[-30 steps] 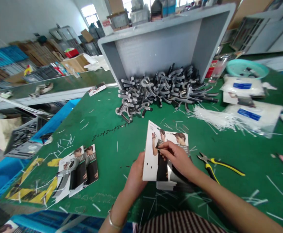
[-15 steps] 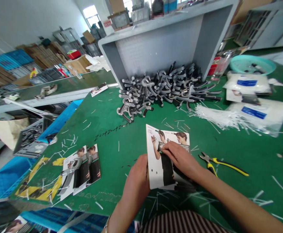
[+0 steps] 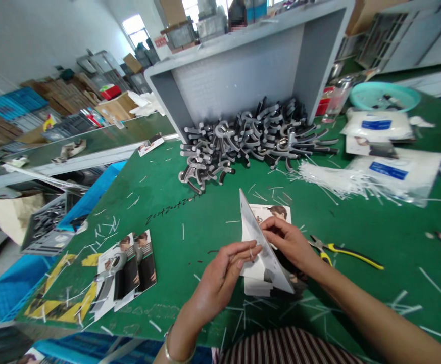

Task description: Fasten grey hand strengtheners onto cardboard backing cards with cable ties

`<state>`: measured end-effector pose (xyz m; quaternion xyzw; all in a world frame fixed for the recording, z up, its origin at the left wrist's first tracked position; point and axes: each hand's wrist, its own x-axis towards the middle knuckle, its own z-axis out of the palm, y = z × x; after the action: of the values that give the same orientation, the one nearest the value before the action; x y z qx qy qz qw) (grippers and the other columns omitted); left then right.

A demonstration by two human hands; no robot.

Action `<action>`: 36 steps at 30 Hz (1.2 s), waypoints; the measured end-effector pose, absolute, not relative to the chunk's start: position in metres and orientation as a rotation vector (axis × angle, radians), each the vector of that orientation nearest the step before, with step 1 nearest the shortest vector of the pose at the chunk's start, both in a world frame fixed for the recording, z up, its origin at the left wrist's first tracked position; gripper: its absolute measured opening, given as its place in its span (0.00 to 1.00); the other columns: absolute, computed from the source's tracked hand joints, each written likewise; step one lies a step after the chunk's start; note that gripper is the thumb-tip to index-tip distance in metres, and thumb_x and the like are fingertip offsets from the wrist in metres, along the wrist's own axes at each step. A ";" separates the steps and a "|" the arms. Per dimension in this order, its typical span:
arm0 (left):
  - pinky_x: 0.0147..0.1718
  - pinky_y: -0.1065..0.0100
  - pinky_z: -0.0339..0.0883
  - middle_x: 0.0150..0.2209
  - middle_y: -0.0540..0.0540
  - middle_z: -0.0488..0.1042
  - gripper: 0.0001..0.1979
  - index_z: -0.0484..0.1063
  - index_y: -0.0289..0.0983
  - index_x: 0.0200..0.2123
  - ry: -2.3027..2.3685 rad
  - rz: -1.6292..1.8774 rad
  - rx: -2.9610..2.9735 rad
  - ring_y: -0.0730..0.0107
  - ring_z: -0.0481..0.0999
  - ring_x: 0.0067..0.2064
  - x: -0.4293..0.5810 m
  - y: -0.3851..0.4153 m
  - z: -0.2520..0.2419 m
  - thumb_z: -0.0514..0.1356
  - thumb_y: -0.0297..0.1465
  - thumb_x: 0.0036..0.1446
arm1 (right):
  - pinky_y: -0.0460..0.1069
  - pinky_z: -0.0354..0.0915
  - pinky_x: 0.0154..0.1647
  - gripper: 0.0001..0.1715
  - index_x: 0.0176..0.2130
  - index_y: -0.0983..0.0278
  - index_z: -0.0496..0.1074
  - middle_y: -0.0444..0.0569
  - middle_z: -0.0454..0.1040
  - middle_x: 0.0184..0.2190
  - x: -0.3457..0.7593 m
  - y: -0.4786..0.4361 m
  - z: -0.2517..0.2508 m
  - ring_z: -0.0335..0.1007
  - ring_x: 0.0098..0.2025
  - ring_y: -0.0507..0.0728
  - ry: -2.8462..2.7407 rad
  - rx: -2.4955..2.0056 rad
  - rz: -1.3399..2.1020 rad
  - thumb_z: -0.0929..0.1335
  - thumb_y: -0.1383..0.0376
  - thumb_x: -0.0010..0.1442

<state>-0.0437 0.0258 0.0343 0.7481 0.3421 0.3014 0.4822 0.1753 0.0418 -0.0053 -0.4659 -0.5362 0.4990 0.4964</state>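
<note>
A white cardboard backing card (image 3: 268, 259) stands tilted almost edge-on, its plain side towards the left. My right hand (image 3: 289, 245) pinches it from the right, the fingertips partly behind it. Flat against the plain side rest the stretched fingers of my left hand (image 3: 224, 270), the thumb apart below them. Under the card lies a stack of printed cards (image 3: 258, 287), partly covered by my hands. Just right of my right hand, yellow-and-black cutting pliers (image 3: 351, 255) lie with their handles spread. Two printed cards with a grey-and-black hand grip (image 3: 118, 268) on them lie at the left.
Grey-and-black hand grips (image 3: 243, 136) are heaped before a tipped grey crate (image 3: 239, 65). White cable ties (image 3: 332, 179) and plastic bags (image 3: 398, 174) lie at the right, near a turquoise basin (image 3: 385, 96). Cut tie ends litter the green table (image 3: 190, 217).
The card has turned from showing its printed face to nearly edge-on. My left hand has opened from behind its left edge and now touches its plain side. The view shifted slightly.
</note>
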 end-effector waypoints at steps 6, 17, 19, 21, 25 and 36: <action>0.54 0.61 0.71 0.52 0.41 0.76 0.17 0.69 0.39 0.56 0.759 0.802 2.313 0.66 0.74 0.55 -0.045 0.037 0.019 0.53 0.24 0.66 | 0.47 0.65 0.32 0.23 0.40 0.61 0.70 0.43 0.74 0.31 0.175 0.039 -0.020 0.70 0.31 0.53 -0.852 -1.023 1.528 0.77 0.53 0.49; 0.42 0.67 0.71 0.39 0.46 0.78 0.10 0.73 0.38 0.44 1.342 0.540 2.235 0.67 0.77 0.39 -0.027 0.028 0.023 0.55 0.25 0.62 | 0.46 0.65 0.34 0.17 0.34 0.63 0.72 0.43 0.71 0.28 0.159 0.030 -0.012 0.66 0.30 0.52 -1.050 -1.054 1.553 0.70 0.51 0.59; 0.40 0.68 0.70 0.37 0.46 0.77 0.10 0.72 0.38 0.43 1.428 0.483 2.203 0.68 0.77 0.37 -0.026 0.026 0.027 0.55 0.23 0.61 | 0.47 0.66 0.36 0.15 0.35 0.62 0.71 0.43 0.71 0.29 0.160 0.030 -0.009 0.67 0.32 0.53 -1.220 -1.083 1.449 0.68 0.53 0.62; 0.39 0.68 0.70 0.37 0.46 0.77 0.10 0.72 0.38 0.43 1.445 0.414 2.198 0.68 0.77 0.36 -0.026 0.024 0.029 0.55 0.23 0.61 | 0.48 0.66 0.37 0.12 0.36 0.62 0.71 0.44 0.72 0.30 0.160 0.031 -0.006 0.68 0.34 0.53 -1.338 -1.100 1.363 0.66 0.56 0.64; 0.42 0.67 0.70 0.38 0.44 0.78 0.09 0.73 0.37 0.42 1.391 0.365 2.274 0.66 0.78 0.40 -0.028 0.022 0.033 0.53 0.26 0.64 | 0.48 0.65 0.39 0.07 0.37 0.62 0.71 0.45 0.73 0.32 0.163 0.031 -0.002 0.69 0.36 0.54 -1.519 -1.137 1.216 0.65 0.62 0.65; 0.40 0.66 0.71 0.36 0.43 0.77 0.10 0.73 0.36 0.41 1.372 0.391 2.416 0.66 0.77 0.37 -0.035 0.022 0.031 0.52 0.27 0.64 | 0.49 0.66 0.41 0.08 0.38 0.60 0.72 0.47 0.75 0.34 0.164 0.031 0.001 0.70 0.36 0.56 -1.751 -1.163 1.077 0.64 0.63 0.66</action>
<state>-0.0353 0.0223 0.0307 0.8490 0.4822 0.1374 0.1668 0.1637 0.0310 0.0012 -0.4554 -0.6857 0.4218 0.3800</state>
